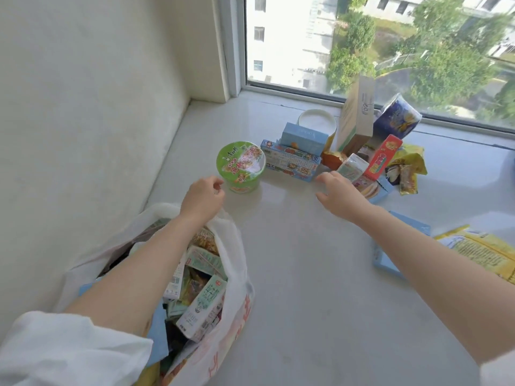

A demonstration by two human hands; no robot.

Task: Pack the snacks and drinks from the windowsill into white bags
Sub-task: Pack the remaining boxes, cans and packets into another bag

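left hand loosely curled, holding nothing, just near of green noodle cup on windowsill. right hand spread, empty, beside snack pile. white bag near-left, full w/ cartons.

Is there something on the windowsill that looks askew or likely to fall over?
Yes. The tall beige carton near the window glass stands tilted, leaning to the right over the pile of snacks rather than upright. The red box below it also lies propped at a slant. Nothing looks spilled or torn.
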